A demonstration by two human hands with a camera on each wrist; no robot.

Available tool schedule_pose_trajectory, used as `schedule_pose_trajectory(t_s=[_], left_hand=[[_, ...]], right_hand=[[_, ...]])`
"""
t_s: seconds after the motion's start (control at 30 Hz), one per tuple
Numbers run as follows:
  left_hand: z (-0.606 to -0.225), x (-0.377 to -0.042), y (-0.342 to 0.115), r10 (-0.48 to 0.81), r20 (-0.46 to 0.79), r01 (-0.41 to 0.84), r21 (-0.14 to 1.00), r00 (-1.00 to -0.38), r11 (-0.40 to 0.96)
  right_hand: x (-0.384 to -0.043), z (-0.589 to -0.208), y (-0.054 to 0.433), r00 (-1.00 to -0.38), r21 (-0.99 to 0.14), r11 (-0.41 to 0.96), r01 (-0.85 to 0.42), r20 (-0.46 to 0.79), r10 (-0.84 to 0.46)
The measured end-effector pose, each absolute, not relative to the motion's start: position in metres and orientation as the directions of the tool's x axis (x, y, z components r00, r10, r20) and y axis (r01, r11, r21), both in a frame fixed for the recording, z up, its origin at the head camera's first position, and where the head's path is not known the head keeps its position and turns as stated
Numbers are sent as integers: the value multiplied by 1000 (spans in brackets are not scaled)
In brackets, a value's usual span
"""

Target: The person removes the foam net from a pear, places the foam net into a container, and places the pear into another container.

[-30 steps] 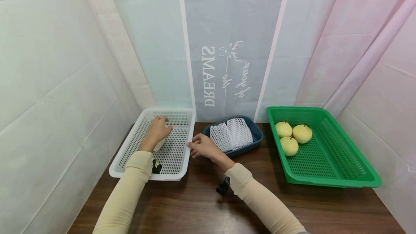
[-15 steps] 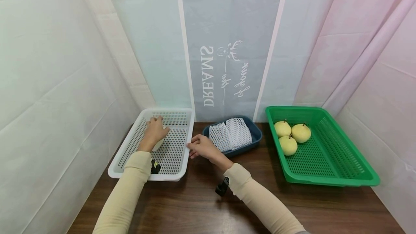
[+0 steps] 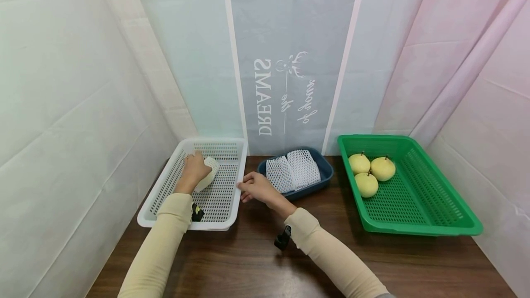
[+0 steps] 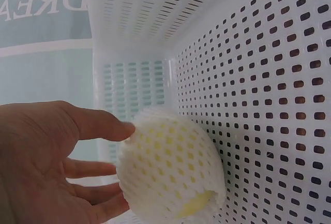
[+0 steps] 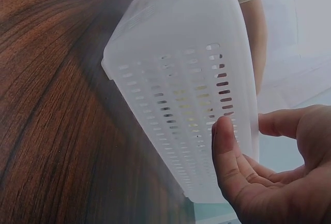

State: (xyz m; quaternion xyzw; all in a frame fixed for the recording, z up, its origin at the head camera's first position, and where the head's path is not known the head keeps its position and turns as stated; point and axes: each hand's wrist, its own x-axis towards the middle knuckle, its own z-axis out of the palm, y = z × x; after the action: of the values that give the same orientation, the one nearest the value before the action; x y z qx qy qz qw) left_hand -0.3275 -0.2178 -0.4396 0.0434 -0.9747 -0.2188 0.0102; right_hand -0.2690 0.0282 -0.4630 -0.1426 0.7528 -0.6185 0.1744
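In the white basket (image 3: 223, 187), a pear in a white foam net sleeve (image 4: 170, 167) lies on the perforated floor, yellow skin showing through the mesh. My left hand (image 3: 195, 169) is beside it, reaching down inside the basket. Its thumb tip is right at the sleeve's edge in the left wrist view, with the other fingers loosely bent along the same side. My right hand (image 3: 258, 186) pinches the basket's right rim, one digit against the outer wall (image 5: 170, 94) and another over the rim.
A dark blue tray (image 3: 327, 176) with folded white foam net sleeves (image 3: 304, 169) stands in the middle. To the right, a green basket (image 3: 418, 231) holds three bare pears (image 3: 383, 169). A printed curtain (image 3: 290, 22) hangs behind the wooden table (image 3: 248, 261).
My left hand has shifted slightly left off the sleeved pear, so more of the pear shows. My right hand has stayed on the basket rim.
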Motion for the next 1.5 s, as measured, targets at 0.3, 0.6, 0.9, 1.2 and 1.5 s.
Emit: schedule_pose_trajectory(t_s=[0.3,0.6,0.9,1.2,1.5], left_hand=[[-442,-326,-222,-63,-67,-85,420,-996,904],[-442,-321,-221,-24,-212,-110,402,-977,909],[-444,-319,-218,-16,-296,-126,358,-955,925],[-444,-320,-218,-23,-323,-155,388,-946,908],[-446,-323,-220,-14,-335,-150,384,-942,911]], right_hand=[[-271,-464,26,-902,-983,186,2,-82,-423],[-272,-465,26,-897,-992,116,51,-97,-432],[-272,-465,28,-880,-993,30,110,-112,-461],[-273,-466,28,-869,-989,-10,149,-127,-478],[-274,-466,27,-869,-989,-5,149,-128,-477]])
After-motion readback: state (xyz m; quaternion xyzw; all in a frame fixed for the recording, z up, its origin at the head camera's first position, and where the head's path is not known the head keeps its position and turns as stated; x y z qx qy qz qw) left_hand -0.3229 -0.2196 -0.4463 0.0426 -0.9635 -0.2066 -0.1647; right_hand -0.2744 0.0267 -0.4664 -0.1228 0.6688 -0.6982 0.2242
